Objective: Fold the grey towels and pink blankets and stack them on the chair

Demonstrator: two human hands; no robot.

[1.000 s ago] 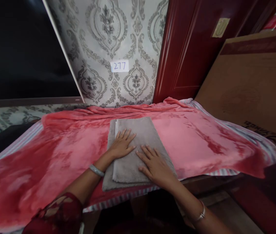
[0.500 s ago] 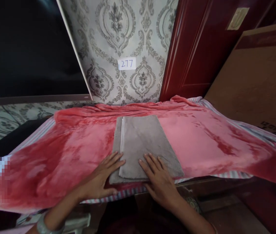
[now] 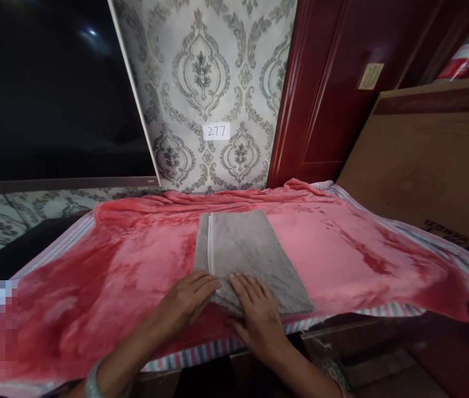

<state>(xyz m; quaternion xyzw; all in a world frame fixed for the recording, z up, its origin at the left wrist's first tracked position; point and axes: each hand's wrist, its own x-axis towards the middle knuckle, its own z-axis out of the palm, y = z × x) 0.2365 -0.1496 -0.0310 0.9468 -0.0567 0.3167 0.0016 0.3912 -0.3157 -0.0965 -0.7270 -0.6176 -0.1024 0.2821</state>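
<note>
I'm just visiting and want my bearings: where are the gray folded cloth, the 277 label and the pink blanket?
Gray folded cloth (image 3: pixel 246 246): head view, middle of its upper face.
277 label (image 3: pixel 217 131): head view, middle of its front.
Pink blanket (image 3: pixel 326 260): head view, its bare right part.

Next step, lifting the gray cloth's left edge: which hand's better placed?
Probably the left hand: it is at the near-left corner of the gray cloth. The right hand lies farther right, over the near edge.
</note>
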